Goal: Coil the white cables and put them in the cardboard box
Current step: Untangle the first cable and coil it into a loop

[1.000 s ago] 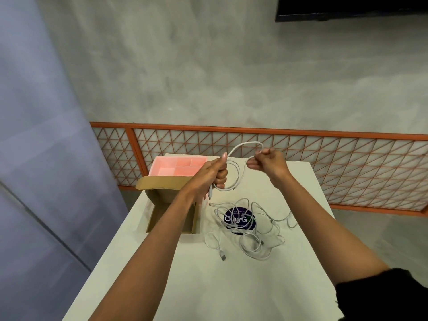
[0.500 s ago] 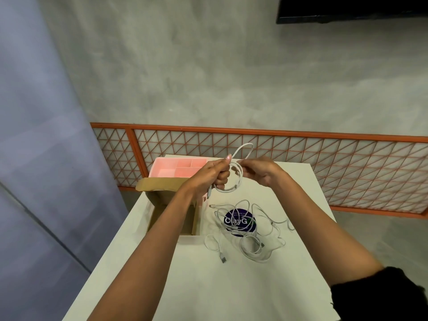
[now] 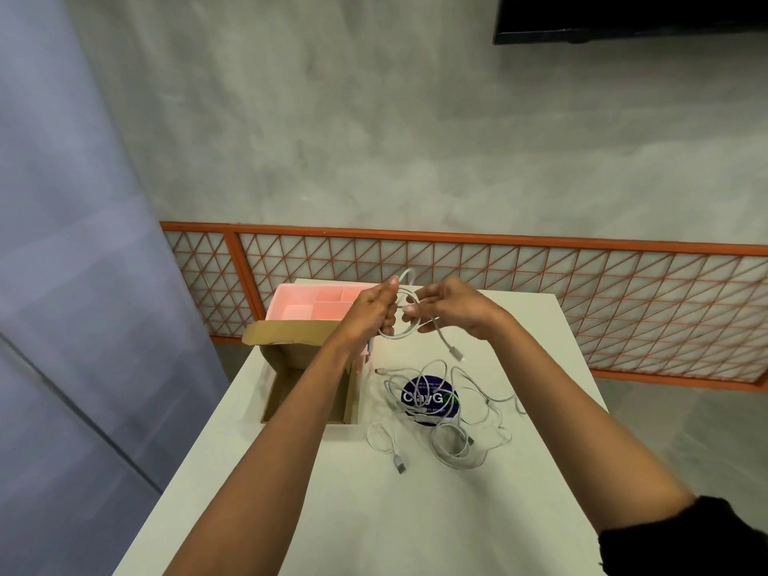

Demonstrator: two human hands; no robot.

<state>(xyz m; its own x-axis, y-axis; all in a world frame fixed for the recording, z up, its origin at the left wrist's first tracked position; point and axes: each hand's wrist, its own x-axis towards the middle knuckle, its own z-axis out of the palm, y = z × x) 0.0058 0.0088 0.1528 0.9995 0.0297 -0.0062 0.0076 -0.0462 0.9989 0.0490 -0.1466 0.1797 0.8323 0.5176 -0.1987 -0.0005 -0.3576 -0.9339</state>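
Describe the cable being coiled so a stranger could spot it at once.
On the white table, right of the open cardboard box, a tangle of white cables lies over a dark round sticker. Above it, the left hand and right hand hold one cable. It alone is off the table, looped, one plug dangling.

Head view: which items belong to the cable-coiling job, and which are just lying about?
Job:
- half-coiled white cable, held by left hand and right hand
- tangled white cables on the white table
- open cardboard box

Lying about:
- pink divided tray behind the box
- round purple sticker under the tangle
- orange lattice railing
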